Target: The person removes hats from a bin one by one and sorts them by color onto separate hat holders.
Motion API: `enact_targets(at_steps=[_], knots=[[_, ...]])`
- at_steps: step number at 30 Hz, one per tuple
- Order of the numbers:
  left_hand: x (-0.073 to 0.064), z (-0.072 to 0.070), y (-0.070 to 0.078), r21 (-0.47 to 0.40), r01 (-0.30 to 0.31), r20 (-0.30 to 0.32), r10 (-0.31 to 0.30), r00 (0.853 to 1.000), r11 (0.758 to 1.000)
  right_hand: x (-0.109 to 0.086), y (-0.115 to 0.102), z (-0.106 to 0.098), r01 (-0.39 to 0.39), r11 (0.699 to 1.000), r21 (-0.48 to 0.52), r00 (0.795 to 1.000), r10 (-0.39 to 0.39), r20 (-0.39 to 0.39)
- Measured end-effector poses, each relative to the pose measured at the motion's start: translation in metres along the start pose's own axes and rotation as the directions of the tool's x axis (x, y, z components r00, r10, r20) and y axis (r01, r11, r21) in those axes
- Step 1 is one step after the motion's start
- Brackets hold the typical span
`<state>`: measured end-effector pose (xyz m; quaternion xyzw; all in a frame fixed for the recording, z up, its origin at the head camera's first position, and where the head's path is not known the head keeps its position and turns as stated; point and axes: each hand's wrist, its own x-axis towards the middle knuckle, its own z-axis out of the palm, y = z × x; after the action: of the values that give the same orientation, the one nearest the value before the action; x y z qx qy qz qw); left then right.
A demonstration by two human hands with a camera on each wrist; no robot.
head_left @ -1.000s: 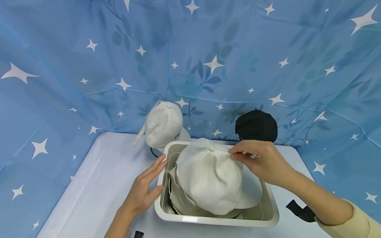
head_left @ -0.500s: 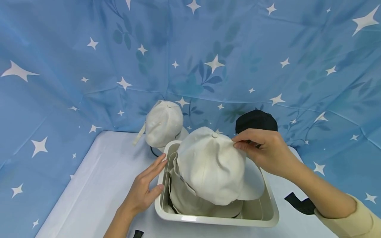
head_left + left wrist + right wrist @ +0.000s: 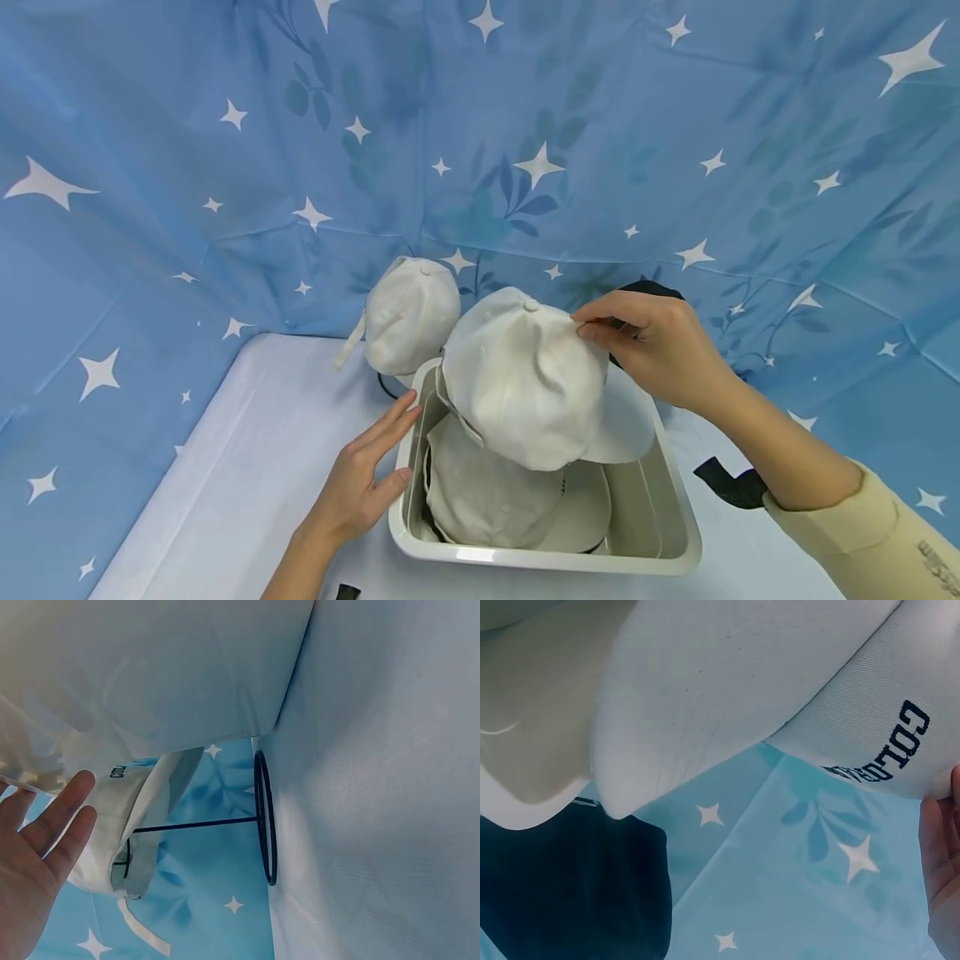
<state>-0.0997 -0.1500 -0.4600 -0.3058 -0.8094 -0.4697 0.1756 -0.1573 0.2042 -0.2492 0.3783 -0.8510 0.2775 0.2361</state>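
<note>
My right hand (image 3: 652,346) pinches the crown of a white baseball cap (image 3: 525,383) near its top, holding it above the back of a cream plastic bin (image 3: 547,560). Dark lettering (image 3: 900,739) shows on that cap's front in the right wrist view. Inside the bin lies another off-white cap (image 3: 495,492), its brim toward the right. My left hand (image 3: 363,471) rests against the bin's left rim, fingers straight and spread. In the left wrist view the left hand (image 3: 45,847) appears beside the bin wall (image 3: 165,675).
Behind the bin on the left, a white cap (image 3: 412,312) hangs on a black wire stand (image 3: 262,817). A black cap (image 3: 577,877) stands at the back right, mostly hidden by my right hand in the head view. A black strap (image 3: 731,483) lies right of the bin.
My right hand has lifted the white cap upward and toward the back of the bin, uncovering more of the off-white cap underneath. The left hand stays put at the rim.
</note>
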Motion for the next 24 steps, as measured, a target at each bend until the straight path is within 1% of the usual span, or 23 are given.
enact_targets(at_steps=[7,14,19,24], knots=[[-0.001,-0.001,0.000,0.000,0.000,0.000,0.000,1.000,1.000,0.013,0.014,0.005,-0.050,0.999,0.004,0.999,0.050,-0.011],[-0.002,0.000,0.000,-0.005,-0.001,-0.002,0.001,1.000,1.000,0.030,0.022,0.007,-0.113,0.993,-0.016,0.992,0.112,-0.058],[-0.002,0.000,0.000,-0.011,0.006,0.004,-0.006,1.000,1.000,0.041,0.026,0.009,-0.167,0.986,0.017,0.980,0.167,-0.104],[-0.001,0.000,0.000,-0.014,0.014,0.008,-0.014,1.000,1.000,0.053,0.029,0.009,-0.223,0.973,0.056,0.960,0.229,-0.162]])
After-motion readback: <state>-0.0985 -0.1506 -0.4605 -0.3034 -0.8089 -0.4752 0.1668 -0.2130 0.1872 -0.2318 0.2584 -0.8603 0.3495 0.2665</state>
